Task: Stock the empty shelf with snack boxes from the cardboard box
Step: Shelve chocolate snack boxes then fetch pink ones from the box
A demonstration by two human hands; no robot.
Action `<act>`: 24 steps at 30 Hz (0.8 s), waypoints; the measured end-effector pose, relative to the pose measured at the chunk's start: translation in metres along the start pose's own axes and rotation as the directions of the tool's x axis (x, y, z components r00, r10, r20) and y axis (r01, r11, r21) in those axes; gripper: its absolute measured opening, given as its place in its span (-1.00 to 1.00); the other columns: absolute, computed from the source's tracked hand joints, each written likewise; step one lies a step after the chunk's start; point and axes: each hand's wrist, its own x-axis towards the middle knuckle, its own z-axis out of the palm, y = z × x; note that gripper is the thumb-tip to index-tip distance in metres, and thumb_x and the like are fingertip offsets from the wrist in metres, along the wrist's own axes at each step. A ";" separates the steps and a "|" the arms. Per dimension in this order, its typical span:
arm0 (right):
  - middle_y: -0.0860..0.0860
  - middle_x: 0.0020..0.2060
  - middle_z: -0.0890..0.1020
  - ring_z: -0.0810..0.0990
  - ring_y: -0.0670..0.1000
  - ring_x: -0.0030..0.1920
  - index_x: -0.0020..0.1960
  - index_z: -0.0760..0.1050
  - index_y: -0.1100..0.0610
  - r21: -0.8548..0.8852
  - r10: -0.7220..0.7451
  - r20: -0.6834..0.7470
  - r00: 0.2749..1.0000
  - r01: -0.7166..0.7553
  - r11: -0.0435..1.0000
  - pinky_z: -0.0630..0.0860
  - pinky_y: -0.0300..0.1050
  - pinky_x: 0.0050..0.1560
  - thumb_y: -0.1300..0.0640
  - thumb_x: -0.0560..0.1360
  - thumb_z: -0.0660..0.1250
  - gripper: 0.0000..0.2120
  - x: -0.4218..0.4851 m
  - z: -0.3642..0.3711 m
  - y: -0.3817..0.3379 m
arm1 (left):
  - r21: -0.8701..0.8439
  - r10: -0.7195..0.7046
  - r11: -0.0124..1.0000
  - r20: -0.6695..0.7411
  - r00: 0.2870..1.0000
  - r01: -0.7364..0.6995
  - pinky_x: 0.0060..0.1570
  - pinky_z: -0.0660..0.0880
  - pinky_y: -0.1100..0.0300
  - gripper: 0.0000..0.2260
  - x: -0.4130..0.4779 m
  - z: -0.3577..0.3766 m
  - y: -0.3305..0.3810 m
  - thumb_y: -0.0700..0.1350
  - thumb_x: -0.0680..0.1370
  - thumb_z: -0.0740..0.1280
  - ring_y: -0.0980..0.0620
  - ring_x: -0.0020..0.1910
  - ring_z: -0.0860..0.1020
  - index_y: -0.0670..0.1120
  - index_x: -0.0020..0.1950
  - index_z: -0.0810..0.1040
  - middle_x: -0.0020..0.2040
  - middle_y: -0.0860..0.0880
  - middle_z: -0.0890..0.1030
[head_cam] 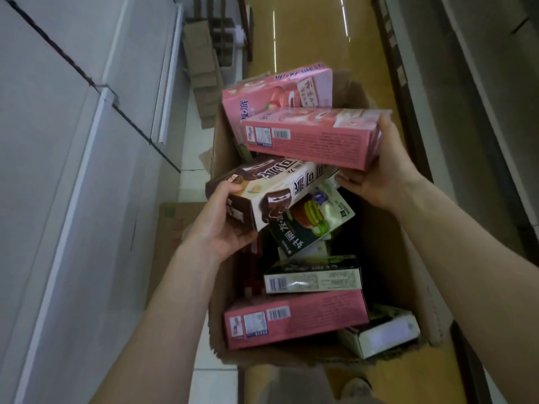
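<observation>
An open cardboard box (388,258) stands on the floor below me with several snack boxes inside. My left hand (221,225) grips the near end of a brown-and-white chocolate pie box (280,188), tilted above the others. My right hand (379,173) holds the right end of a pink snack box (309,138), lifted over the box's far part. Another pink box (277,91) leans behind it. A green box (315,225) lies under the chocolate one. A pale green box (312,277) and a pink box (294,319) lie nearer me.
White shelf boards (73,170) run along the left. Flattened cardboard (204,83) leans at the far left of the aisle. The yellow-brown floor (306,39) stretches ahead. Grey shelving (481,112) lines the right. A small pale box (382,333) sits in the carton's near right corner.
</observation>
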 end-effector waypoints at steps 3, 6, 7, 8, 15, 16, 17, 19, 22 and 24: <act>0.09 0.04 0.67 0.63 0.07 0.08 0.14 0.53 -0.02 0.017 -0.008 0.008 1.000 0.008 1.000 0.55 0.01 0.07 -0.35 0.55 0.04 -0.49 -0.001 0.000 0.003 | -0.024 -0.002 1.000 0.007 1.000 0.002 -0.42 0.51 0.27 -0.78 -0.007 -0.018 -0.003 0.00 0.49 0.30 0.03 -0.23 0.61 -0.06 0.05 0.58 -0.21 -0.02 0.67; 0.05 0.01 0.66 0.59 0.04 0.08 0.04 0.54 0.01 -0.093 0.037 -0.003 0.999 -0.037 0.995 0.50 0.02 0.11 -0.24 0.53 0.20 -0.65 -0.001 -0.003 0.009 | -0.018 -0.042 0.999 0.051 0.998 0.043 -0.45 0.50 0.31 -0.80 -0.017 -0.034 -0.011 -0.01 0.50 0.26 0.04 -0.31 0.62 -0.07 0.00 0.58 -0.21 -0.03 0.67; 0.03 -0.03 0.65 0.58 0.02 0.06 0.02 0.54 0.03 -0.173 0.062 -0.024 0.998 -0.065 0.983 0.46 0.01 0.10 -0.19 0.51 0.27 -0.70 0.000 -0.005 0.013 | -0.013 -0.060 0.998 0.067 0.996 0.061 -0.46 0.50 0.31 -0.80 -0.019 -0.037 -0.015 -0.01 0.50 0.26 0.04 -0.34 0.62 -0.09 -0.01 0.59 -0.23 -0.04 0.67; 0.02 -0.07 0.63 0.57 0.00 0.02 -0.01 0.53 0.04 -0.252 0.086 -0.047 0.995 -0.095 0.963 0.43 0.00 0.10 -0.14 0.49 0.31 -0.74 0.000 -0.008 0.019 | -0.014 -0.075 0.997 0.075 0.994 0.076 -0.46 0.50 0.31 -0.79 -0.020 -0.037 -0.018 -0.01 0.50 0.26 0.04 -0.36 0.62 -0.09 -0.01 0.59 -0.23 -0.05 0.67; 0.10 0.06 0.57 0.57 0.15 0.09 0.02 0.49 0.05 -0.292 0.175 -0.085 0.981 -0.193 0.937 0.59 0.09 0.01 -0.20 0.41 0.40 -0.64 -0.014 -0.024 0.042 | 0.046 -0.125 0.992 0.087 0.988 0.121 -0.49 0.43 0.32 -0.79 -0.016 -0.026 -0.022 0.02 0.45 0.31 0.03 -0.45 0.55 -0.10 -0.11 0.60 -0.31 -0.05 0.62; 0.10 0.03 0.58 0.58 0.15 0.07 -0.03 0.48 0.04 -0.271 0.168 -0.096 0.981 -0.188 0.944 0.60 0.07 0.03 -0.16 0.42 0.41 -0.69 -0.016 -0.028 0.042 | 0.072 -0.134 0.989 0.099 0.986 0.127 -0.49 0.42 0.33 -0.79 -0.015 -0.023 -0.022 0.02 0.43 0.32 0.04 -0.45 0.55 -0.10 -0.11 0.61 -0.31 -0.05 0.62; 0.10 0.00 0.59 0.59 0.13 0.04 -0.06 0.47 0.04 -0.259 0.159 -0.109 0.981 -0.183 0.948 0.60 0.04 0.04 -0.13 0.44 0.40 -0.73 -0.019 -0.033 0.042 | 0.099 -0.137 0.987 0.105 0.985 0.127 -0.47 0.42 0.31 -0.78 -0.013 -0.019 -0.023 0.03 0.43 0.32 0.04 -0.43 0.55 -0.09 -0.10 0.61 -0.31 -0.05 0.63; 0.08 -0.06 0.59 0.60 0.08 -0.03 -0.04 0.46 0.05 -0.219 0.146 -0.148 0.978 -0.177 0.959 0.59 -0.05 -0.02 -0.04 0.47 0.38 -0.81 -0.024 -0.043 0.044 | 0.165 -0.131 0.980 0.094 0.987 0.114 -0.34 0.43 0.25 -0.80 -0.010 -0.008 -0.022 0.04 0.47 0.30 0.05 -0.34 0.56 -0.06 -0.07 0.61 -0.28 -0.03 0.64; 0.05 -0.11 0.58 0.58 0.02 -0.12 0.04 0.44 0.06 -0.153 0.132 -0.177 0.975 -0.160 0.975 0.56 -0.12 -0.13 0.02 0.49 0.36 -0.81 -0.038 -0.062 0.048 | 0.272 -0.085 0.960 0.084 0.993 0.060 -0.23 0.43 0.18 -0.84 -0.011 0.008 -0.022 -0.01 0.49 0.30 0.03 -0.28 0.56 -0.06 -0.06 0.59 -0.27 -0.04 0.65; 0.05 -0.11 0.59 0.59 0.02 -0.10 0.05 0.46 0.07 -0.134 0.100 -0.209 0.973 -0.130 0.982 0.57 -0.08 -0.13 -0.07 0.48 0.38 -0.73 -0.050 -0.075 0.049 | 0.325 -0.043 0.946 0.117 0.992 0.003 -0.19 0.47 0.15 -0.83 -0.015 0.016 -0.024 -0.06 0.51 0.28 -0.01 -0.24 0.58 -0.08 0.02 0.58 -0.21 -0.07 0.67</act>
